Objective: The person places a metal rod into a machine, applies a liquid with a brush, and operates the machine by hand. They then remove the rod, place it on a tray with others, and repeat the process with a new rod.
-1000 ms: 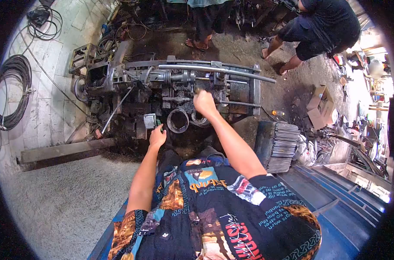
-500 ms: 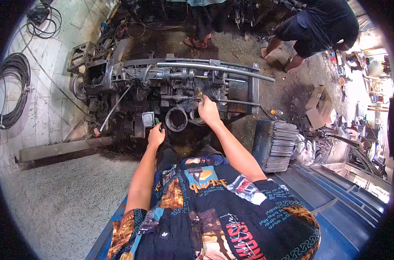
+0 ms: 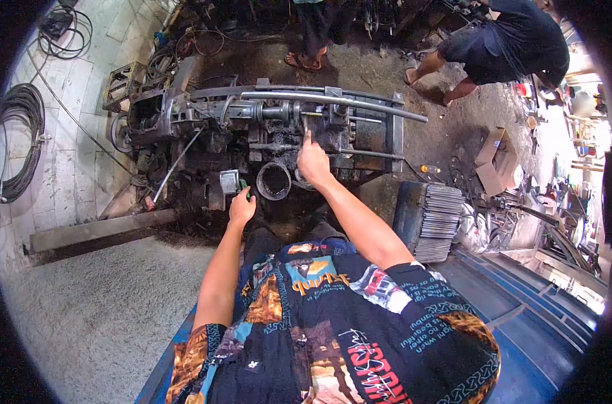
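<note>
A dark, grimy metal machine (image 3: pixel 272 112), lathe-like with a shaft and long rods, lies across the space before me. My right hand (image 3: pixel 313 161) reaches over its middle, fingers closed. A thin, brownish tip points up from that hand toward the shaft; whether it is a tool or a finger I cannot make out. At the machine's near side, my left hand (image 3: pixel 241 207) closes around a small green part (image 3: pixel 243 183) beside a pale grey box (image 3: pixel 229 182). Between my hands stands a round, dirty metal can (image 3: pixel 274 182) with dark contents.
A long metal pipe (image 3: pixel 333 101) runs along the machine's top. On the right are stacked ribbed metal pieces (image 3: pixel 440 221) and an open cardboard box (image 3: pixel 497 161). Coiled cable (image 3: pixel 20 141) hangs left. Two people stand beyond the machine, one bending (image 3: pixel 515 44).
My right hand has shifted slightly left and its tip now reaches farther up toward the shaft. My left hand stays by the green part. The bending person at the right has moved a little.
</note>
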Demonstrator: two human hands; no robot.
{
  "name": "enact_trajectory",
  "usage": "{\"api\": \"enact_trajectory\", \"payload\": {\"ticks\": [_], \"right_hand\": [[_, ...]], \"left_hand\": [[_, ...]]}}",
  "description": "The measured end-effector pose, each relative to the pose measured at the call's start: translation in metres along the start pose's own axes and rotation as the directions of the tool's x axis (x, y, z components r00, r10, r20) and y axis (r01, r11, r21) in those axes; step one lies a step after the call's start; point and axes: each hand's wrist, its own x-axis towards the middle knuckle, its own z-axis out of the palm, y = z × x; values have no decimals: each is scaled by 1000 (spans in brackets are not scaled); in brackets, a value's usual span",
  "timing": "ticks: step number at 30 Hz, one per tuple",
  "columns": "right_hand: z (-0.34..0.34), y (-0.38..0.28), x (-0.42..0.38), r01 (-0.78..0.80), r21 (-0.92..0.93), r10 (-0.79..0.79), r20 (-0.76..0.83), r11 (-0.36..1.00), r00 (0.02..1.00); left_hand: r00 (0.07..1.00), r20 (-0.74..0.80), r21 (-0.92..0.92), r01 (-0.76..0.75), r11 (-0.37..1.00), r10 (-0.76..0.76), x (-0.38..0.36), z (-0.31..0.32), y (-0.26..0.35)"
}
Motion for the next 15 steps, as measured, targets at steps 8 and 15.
{"api": "enact_trajectory", "payload": {"ticks": [8,15], "right_hand": [[1,13,-27,19,-4,-19,26,1000,999],[-8,-13,3,43,79,-32,-132,996,991]], "left_hand": [[998,-57,2,-32,999,32,3,6,-4],[999,-37,28,-13,1000,14,-2,1,3]]}}
